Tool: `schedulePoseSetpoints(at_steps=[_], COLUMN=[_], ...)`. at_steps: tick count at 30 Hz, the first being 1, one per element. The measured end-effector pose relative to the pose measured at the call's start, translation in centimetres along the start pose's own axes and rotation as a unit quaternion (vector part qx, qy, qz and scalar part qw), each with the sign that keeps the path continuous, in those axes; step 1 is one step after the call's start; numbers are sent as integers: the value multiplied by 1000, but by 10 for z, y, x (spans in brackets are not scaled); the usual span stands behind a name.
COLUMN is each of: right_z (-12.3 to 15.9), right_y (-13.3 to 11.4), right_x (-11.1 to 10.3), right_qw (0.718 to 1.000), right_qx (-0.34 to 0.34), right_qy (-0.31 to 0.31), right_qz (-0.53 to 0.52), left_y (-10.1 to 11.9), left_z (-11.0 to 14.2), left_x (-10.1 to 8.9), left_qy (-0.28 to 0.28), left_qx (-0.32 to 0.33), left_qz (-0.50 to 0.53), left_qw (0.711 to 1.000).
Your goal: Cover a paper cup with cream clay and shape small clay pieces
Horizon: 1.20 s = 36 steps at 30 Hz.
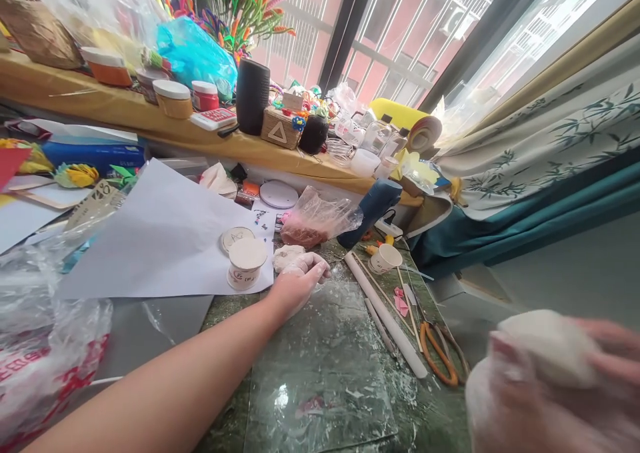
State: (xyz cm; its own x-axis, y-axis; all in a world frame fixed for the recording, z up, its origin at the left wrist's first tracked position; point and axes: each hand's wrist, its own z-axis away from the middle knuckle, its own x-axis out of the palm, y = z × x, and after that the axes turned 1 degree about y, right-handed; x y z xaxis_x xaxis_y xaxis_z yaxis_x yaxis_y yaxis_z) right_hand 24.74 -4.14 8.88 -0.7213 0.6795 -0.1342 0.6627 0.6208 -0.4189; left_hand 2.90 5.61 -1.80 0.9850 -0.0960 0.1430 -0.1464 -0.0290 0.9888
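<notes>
My left hand [303,276] reaches across a clear, powder-smeared sheet [320,360], its whitened fingers curled. Whatever they hold, if anything, is hidden. Against the back of that hand lies a white lump of dough or clay [287,256]. A paper cup with a pale top [247,263] and a round lid [237,240] stand to its left on white paper [165,240]. Beyond the fingers is a plastic bag of reddish-brown material [310,223]. At the lower right, blurred by motion, my right hand [520,386] is wrapped around a large whitish lump [550,346].
A pale rolling rod [387,316], thin sticks and orange-handled scissors [437,353] lie right of the sheet, near another paper cup [385,258]. Crumpled plastic [45,340] covers the left side. Jars, a black cylinder [253,96] and bottles crowd the windowsill.
</notes>
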Motion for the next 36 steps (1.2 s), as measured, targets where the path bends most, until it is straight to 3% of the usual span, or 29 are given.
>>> schedulePoseSetpoints(at_steps=[1, 3, 4, 5, 8, 10, 13, 20, 25, 28, 30, 32, 34, 36], right_z=[12, 49, 70, 89, 125, 132, 130, 128, 130, 132, 123, 101, 65, 25], right_y=[0, 1, 3, 5, 11, 13, 14, 1, -24, -22, -13, -5, -2, -4], right_x=[0, 4, 6, 8, 11, 13, 17, 19, 39, 45, 42, 35, 25, 17], right_qw=[999, 974, 955, 949, 955, 941, 921, 904, 879, 867, 865, 875, 902, 947], right_qx=[-18, -8, 3, 9, 104, 162, 192, 122, 55, 32, 46, 106, 190, 228], right_qy=[-26, -226, -294, -311, -264, -285, -331, -410, -473, -497, -499, -472, -388, -217], right_qz=[17, 34, 49, 56, 83, 87, 70, 28, 9, -11, -15, -4, -5, -61], left_y=[0, 0, 1, 2, 5, 6, 5, -4, -7, -5, -3, -1, 1, 1], left_z=[0, 1, 1, 1, 2, 2, 2, 0, -1, 0, 1, 2, 2, 2], left_x=[0, 0, 0, 0, 0, 1, 1, 2, 3, 3, 3, 3, 3, 3], left_qy=[0, 2, 2, 1, -3, -1, 1, -5, -3, -2, -2, -1, -2, -2], left_qx=[0, 1, 2, 2, 2, 2, 2, -1, 3, 7, 8, 6, 4, 3], left_qz=[-1, -1, 0, 1, 6, 9, 8, 17, 20, 20, 19, 18, 17, 18], left_qw=[1000, 1000, 1000, 1000, 1000, 1000, 1000, 1000, 1000, 1000, 1000, 1000, 1000, 1000])
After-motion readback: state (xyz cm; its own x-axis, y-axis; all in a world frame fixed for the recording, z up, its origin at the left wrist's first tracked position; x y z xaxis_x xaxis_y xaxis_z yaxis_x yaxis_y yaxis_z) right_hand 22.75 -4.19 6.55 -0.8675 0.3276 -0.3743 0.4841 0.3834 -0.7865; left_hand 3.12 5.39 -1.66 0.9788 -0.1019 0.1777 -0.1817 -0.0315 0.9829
